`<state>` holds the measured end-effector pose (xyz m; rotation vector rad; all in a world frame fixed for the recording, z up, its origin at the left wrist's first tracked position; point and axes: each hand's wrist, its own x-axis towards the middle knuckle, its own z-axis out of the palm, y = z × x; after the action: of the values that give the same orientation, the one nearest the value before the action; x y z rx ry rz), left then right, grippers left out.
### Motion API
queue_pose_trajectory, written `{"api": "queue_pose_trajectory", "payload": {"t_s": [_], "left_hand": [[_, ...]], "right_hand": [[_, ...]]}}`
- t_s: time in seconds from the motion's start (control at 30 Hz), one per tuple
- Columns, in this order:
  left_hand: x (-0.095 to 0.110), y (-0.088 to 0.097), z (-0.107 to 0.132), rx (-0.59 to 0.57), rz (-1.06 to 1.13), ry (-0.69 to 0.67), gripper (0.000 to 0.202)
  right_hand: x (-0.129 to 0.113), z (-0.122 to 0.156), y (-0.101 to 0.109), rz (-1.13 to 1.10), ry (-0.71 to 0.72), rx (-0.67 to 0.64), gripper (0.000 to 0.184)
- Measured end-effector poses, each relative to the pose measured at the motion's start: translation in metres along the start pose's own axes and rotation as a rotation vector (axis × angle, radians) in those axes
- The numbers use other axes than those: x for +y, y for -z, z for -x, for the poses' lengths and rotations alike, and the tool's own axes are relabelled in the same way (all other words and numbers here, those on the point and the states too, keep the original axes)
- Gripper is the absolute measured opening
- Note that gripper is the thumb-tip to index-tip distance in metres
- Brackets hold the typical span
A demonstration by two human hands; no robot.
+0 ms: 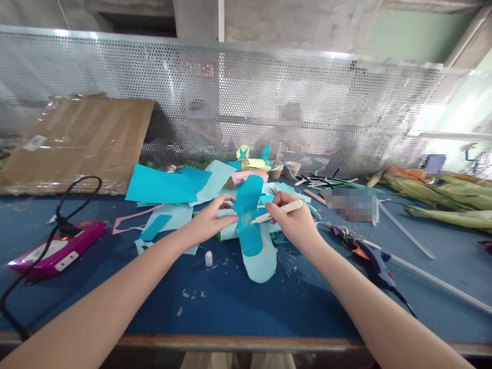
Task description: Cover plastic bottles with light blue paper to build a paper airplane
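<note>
So mid-desk, a bit toward the back edge, there's a long teal paper cutout with rounded ends (249,215) lying on top of a bigger pale-blue paper shape (263,264). The left hand (209,221) has its thumb and fingers closed around a pale-blue paper roll (227,231) that sits right against the cutout's left side. The right hand (294,219) is pinching a slim beige stick (277,211) like a pen, tip touching the middle of the teal piece.

Other stuff on the blue desk (238,307):
- a dark-blue glue gun (371,253) just right of the right wrist
- a magenta plastic device with a black cable (57,248) near the left edge
- a flat brown cardboard sheet (80,141) leaning in the back-left corner
- green corn husks (434,197) along the back right
- a small white cap (208,258) standing under the left wrist
</note>
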<state>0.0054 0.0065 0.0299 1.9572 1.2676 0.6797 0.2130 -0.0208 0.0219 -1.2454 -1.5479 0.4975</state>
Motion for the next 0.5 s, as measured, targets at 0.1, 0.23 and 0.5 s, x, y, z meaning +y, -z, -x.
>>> {"api": "queue_pose_trajectory", "payload": {"t_s": [0.1,0.23,0.5], "left_hand": [[-0.0011,0.0,-0.0004,-0.003,0.006,-0.002,0.057],[-0.0015,-0.0001,-0.0004,0.014,-0.029,0.017,0.057],[0.001,0.0001,0.0002,-0.003,-0.036,0.027,0.058]], "right_hand": [[-0.0001,0.0001,-0.0004,0.004,0.008,0.01,0.027],[-0.0004,0.0002,-0.0003,-0.012,-0.007,0.003,0.027],[-0.0019,0.0008,-0.0002,-0.021,-0.003,0.004,0.025]]}}
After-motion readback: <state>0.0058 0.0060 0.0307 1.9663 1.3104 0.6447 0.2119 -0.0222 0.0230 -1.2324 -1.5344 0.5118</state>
